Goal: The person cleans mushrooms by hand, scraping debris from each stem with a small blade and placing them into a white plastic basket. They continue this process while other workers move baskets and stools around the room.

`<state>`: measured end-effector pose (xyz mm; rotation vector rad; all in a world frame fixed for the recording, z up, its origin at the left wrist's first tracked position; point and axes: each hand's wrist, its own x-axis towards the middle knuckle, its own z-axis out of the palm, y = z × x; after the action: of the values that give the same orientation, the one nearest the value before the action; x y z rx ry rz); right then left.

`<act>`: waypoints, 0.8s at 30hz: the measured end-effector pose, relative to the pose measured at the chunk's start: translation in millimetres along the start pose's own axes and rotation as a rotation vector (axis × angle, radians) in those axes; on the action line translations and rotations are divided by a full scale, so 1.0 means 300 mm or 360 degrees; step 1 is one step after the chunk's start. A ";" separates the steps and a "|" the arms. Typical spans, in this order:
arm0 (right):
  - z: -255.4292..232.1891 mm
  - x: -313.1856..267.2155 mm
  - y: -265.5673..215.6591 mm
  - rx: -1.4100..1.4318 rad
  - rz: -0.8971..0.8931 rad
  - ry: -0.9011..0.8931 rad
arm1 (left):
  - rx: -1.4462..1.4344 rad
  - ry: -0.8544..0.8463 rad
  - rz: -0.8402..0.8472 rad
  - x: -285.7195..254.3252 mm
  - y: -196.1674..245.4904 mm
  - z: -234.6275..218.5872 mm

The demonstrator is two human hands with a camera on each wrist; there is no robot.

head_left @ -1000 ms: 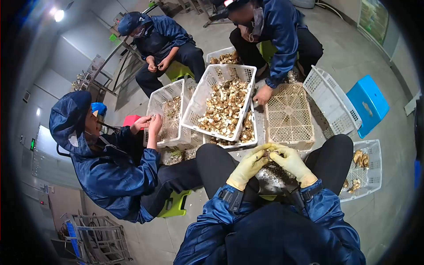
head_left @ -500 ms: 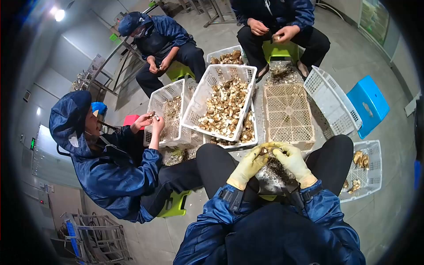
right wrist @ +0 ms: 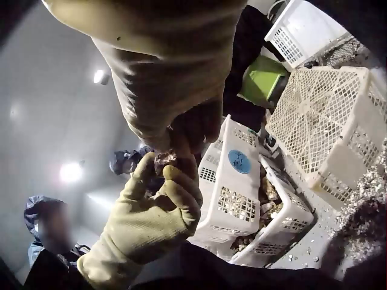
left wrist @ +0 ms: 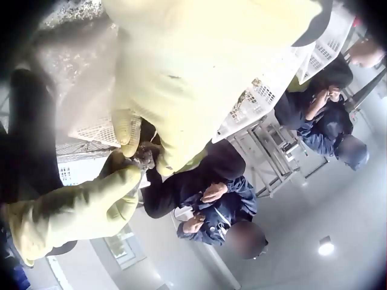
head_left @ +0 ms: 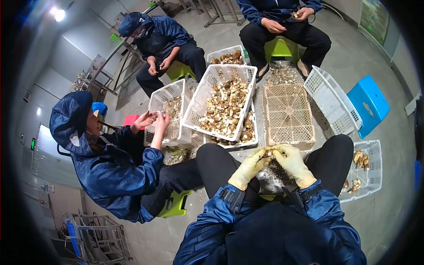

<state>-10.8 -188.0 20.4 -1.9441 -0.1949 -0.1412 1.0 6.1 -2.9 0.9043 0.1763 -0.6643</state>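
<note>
Both hands wear pale yellow gloves and meet above the lap in the head view. The left hand [head_left: 248, 168] pinches a small brown mushroom piece [head_left: 268, 154] from the left side. From the right, the right hand [head_left: 293, 164] has its fingers curled at the same piece. In the left wrist view the dark, rough piece [left wrist: 144, 157] sits between the fingertips of both gloves. The right wrist view shows the piece [right wrist: 164, 159] reddish brown and partly hidden by the fingers. Any tool in the right hand cannot be made out.
Ahead stand a white basket [head_left: 189, 115] of cut mushrooms, an upturned crate [head_left: 289, 112] and a tilted basket [head_left: 331, 98]. A basket [head_left: 375, 173] with a few mushrooms is beside the right knee. Dark scraps [head_left: 279, 173] lie between the knees. Three other people sit around.
Both gloved hands stay together at the same place, with small finger shifts around the piece. The person opposite has drawn back from the crate and sits upright, hands above the lap.
</note>
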 end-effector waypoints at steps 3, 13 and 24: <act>0.012 0.000 0.030 0.0064 0.0097 0.0157 | 0.0720 -0.0086 0.0418 -0.047 0.040 0.084; 0.006 0.011 0.031 0.0323 0.0253 0.0143 | -0.0607 -0.0239 0.0067 0.023 -0.016 -0.048; 0.012 0.006 0.035 0.0410 0.0458 0.0141 | -0.0648 -0.0199 0.0021 0.020 -0.003 -0.051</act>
<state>-7.0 -188.4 10.0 -1.6842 0.1211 -0.0106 7.1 14.9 -15.4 0.4714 0.1853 -0.6412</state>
